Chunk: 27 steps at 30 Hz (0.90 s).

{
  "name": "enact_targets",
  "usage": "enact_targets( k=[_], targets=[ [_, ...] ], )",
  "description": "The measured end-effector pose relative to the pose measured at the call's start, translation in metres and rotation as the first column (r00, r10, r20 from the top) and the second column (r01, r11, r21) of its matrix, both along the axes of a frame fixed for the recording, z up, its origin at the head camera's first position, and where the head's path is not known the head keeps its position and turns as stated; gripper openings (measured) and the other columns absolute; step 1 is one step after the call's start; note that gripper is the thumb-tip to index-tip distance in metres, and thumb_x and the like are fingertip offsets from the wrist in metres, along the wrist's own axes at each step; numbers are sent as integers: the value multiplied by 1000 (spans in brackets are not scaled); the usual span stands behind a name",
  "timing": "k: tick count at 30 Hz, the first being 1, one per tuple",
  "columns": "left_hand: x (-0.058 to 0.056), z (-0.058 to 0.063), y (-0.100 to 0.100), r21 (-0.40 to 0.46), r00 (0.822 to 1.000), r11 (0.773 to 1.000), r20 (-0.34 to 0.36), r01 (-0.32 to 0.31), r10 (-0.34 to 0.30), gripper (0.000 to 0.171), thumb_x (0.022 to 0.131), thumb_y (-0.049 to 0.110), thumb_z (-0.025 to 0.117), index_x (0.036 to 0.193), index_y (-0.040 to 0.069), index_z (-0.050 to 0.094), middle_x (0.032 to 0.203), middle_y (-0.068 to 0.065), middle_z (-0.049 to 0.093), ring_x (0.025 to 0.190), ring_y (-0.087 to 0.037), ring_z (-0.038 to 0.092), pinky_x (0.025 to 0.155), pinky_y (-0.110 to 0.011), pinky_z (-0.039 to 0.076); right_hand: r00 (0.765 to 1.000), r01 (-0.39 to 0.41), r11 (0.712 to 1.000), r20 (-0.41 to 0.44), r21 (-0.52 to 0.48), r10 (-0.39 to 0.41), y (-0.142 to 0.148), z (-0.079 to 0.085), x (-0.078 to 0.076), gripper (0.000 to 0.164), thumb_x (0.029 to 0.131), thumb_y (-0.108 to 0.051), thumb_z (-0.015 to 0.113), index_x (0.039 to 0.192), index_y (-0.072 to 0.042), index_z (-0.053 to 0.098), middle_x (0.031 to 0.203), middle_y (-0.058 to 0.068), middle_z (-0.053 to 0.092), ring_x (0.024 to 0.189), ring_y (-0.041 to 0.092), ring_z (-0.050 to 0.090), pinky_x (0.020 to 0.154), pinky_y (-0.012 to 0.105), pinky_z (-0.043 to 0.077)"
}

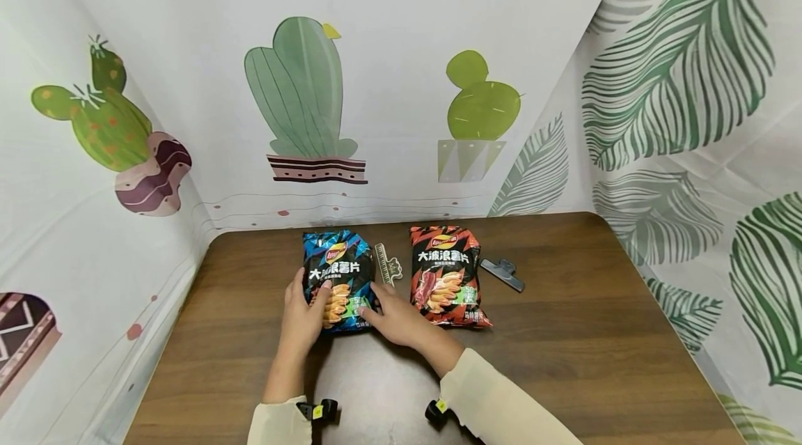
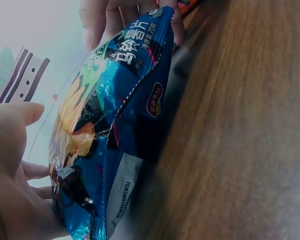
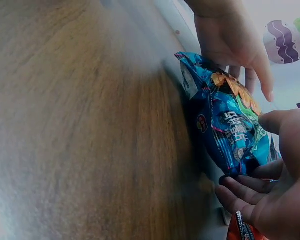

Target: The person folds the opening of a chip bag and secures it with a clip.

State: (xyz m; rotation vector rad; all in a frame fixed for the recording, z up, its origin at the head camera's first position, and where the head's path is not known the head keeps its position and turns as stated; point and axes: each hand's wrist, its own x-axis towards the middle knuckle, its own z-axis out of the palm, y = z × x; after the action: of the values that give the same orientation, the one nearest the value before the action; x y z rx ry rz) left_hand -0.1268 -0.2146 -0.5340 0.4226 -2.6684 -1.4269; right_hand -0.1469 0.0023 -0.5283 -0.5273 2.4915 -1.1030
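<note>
A blue Lay's potato chip bag (image 1: 341, 257) lies left of centre near the far edge of the wooden worktop (image 1: 564, 361), its printed front upward. The left hand (image 1: 303, 313) cups its left side; this grip looks released, with fingers against the flank and, in the left wrist view, the thumb standing off the front. The right hand (image 1: 401, 319) has its grip on the lower right corner, thumb over the front and fingers tucked round the edge. Taking a soft, puffed bag from both flanks probably keeps it level without crushing the chips. Whether its full weight rests on the worktop, I cannot tell.

A red Lay's potato chip bag (image 1: 445, 274) lies parallel to it, also by the far edge; both bags' lettering reads upright from the near edge, probably so that the fronts can be compared easily. A ruler-like piece (image 1: 383, 265) with graduation marks and a cut-out figure lies between them. A dark bulldog clip (image 1: 503, 274) sits just beside the red bag, on the side towards the far right corner.

Both fronts carry the Lay's roundel, 大波浪薯片 in white and a green patch showing "50". Along the blue bag's bottom, the left wrist view gives 马铃薯片 and 净含量 70克. The code on its pale strip is too blurred to read surely.
</note>
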Motion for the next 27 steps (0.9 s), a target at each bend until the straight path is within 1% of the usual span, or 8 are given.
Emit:
enact_targets(
  k=[4,6,9,12,17,24,27],
  targets=[
    [1,1,1,35,999,999,-36,-19,20,82,100,54,54,163,18,16,162,-24,25,148,-45,31,119,-63,26,1000,26,999,5,-47,-25,0,-1,-1,73,103,-49,51,158,-6,31,149,19,48,127,29,60,105,49,48],
    [1,2,1,46,999,998,-43,-30,32,82,100,54,54,163,20,14,163,-23,25,149,-44,29,120,-63,25,999,36,996,11,-78,-35,0,-2,-1,73,103,-48,51,158,-5,31,144,18,51,124,28,61,104,48,49],
    [2,4,1,49,998,998,-40,-41,43,83,101,54,53,164,23,10,165,-22,23,152,-42,26,121,-63,22,999,48,991,24,-128,-46,0,-2,-2,74,103,-47,51,159,-5,28,143,18,52,125,29,60,103,47,50],
    [3,7,1,69,998,996,-35,-52,55,84,101,54,53,164,24,8,167,-19,21,154,-40,22,123,-62,19,998,57,984,40,-171,-51,1,-1,-2,74,104,-47,50,160,-7,24,146,18,49,127,30,58,104,48,50],
    [4,9,2,131,996,989,-53,-66,73,82,101,53,54,164,23,10,168,-13,22,155,-35,21,124,-58,18,996,83,979,52,-184,-74,2,2,-3,75,103,-52,49,161,-11,23,148,17,48,130,30,56,105,49,49],
    [3,10,3,130,993,989,-91,-69,81,77,102,51,53,163,21,17,166,-14,27,154,-34,25,124,-58,19,995,93,979,40,-184,-87,3,5,-3,74,103,-51,50,161,-12,24,147,17,49,128,29,58,103,47,51],
    [3,11,4,138,993,988,-95,-63,77,77,102,51,52,163,19,18,165,-15,28,152,-34,27,123,-59,20,996,92,980,29,-179,-89,4,5,-2,74,103,-51,50,161,-12,24,147,17,49,127,29,59,102,47,52]
  ],
)
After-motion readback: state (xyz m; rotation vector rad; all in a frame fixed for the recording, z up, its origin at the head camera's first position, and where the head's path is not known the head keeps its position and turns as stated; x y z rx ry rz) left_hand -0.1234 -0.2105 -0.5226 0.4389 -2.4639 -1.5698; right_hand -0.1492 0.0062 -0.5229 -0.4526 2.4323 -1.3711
